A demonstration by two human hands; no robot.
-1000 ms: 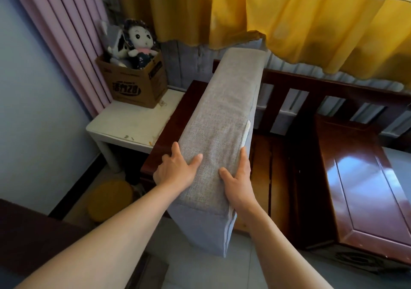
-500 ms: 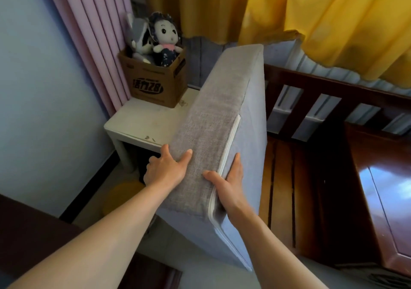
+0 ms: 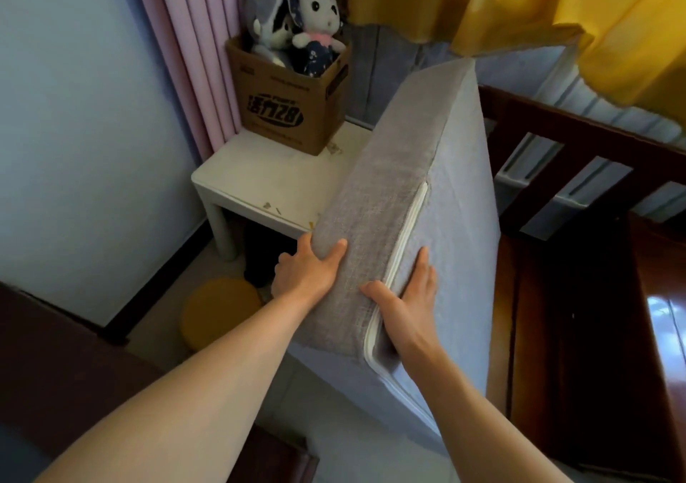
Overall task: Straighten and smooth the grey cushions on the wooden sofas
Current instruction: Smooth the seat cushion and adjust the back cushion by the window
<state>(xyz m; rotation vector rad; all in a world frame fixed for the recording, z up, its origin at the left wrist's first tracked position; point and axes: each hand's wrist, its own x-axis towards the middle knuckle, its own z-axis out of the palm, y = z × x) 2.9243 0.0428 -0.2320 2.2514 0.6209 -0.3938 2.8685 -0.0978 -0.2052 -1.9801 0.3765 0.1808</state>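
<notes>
A thick grey cushion (image 3: 404, 193) stands on edge in the middle of the view, tilted, with a white zipper seam along its near side. My left hand (image 3: 308, 274) grips its left edge, thumb on the narrow top face and fingers wrapped round behind. My right hand (image 3: 406, 304) holds the right side, thumb on the narrow face and fingers flat on the broad pale face. The wooden sofa (image 3: 579, 297) with bare slatted seat and backrest lies to the right and behind the cushion.
A white side table (image 3: 260, 181) stands left of the cushion and carries a cardboard box (image 3: 289, 107) with plush dolls. A yellow round stool (image 3: 219, 311) sits on the floor below. Pink and yellow curtains hang behind. Dark furniture fills the lower left.
The cushion has been lifted off the sofa arm and tipped so its broad face turns to the right. Both hands kept their hold; the view swung left.
</notes>
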